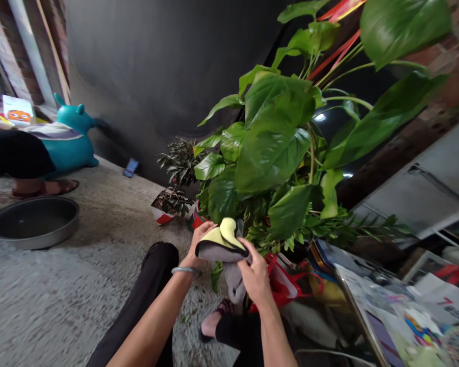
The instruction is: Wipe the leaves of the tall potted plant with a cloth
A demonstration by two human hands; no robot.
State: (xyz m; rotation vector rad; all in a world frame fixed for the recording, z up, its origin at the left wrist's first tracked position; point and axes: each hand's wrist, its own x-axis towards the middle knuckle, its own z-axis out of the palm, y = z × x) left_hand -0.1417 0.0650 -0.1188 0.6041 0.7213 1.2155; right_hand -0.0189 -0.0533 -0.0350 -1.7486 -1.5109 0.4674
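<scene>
Bare forearms (153,316) lead to the left hand (196,248) and right hand (257,275), both gripping a grey-and-yellow cloth (216,252) between them, just before the plant (275,153). A slack grip could drop its dangling end onto the gritty floor (42,300); a careless sweep could tear a leaf.

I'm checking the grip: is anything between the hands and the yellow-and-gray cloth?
Nothing visible: the left hand and right hand both hold the yellow-and-gray cloth directly. The broad-leaved plant stands beyond it, not in between.
</scene>
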